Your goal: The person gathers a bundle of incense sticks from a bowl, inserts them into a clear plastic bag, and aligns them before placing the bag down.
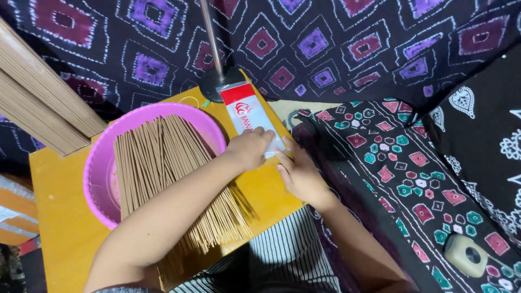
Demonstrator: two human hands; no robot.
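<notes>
- The packet point(251, 115), a long narrow white sleeve with a red top, lies on the yellow board point(65, 217) at upper centre of the frame. Its long axis runs from the upper left, near the black stand base point(213, 82), down to the lower right, where both hands meet it.
- The left hand point(251, 147) rests on the packet's lower end, fingers curled together over it, pinning it to the board; whether they truly pinch it I cannot tell.
- The right hand point(301, 176) sits just below and to the right of that same end, fingertips touching the packet's edge and thumb side toward it. It reads as closed on the lower mouth of the packet, though the hold itself is hidden.
- Both hands are at the packet's near end; the red top points away from them. The left is slightly nearer its middle.
- The sticks point(173, 179), a thick tan bundle, lie across the pink bowl point(100, 173) at centre left, under the left forearm, their long axis running top to bottom of the frame, just beside the packet.
- A second bundle point(38, 103) leans at the upper left, well apart from the hands.
</notes>
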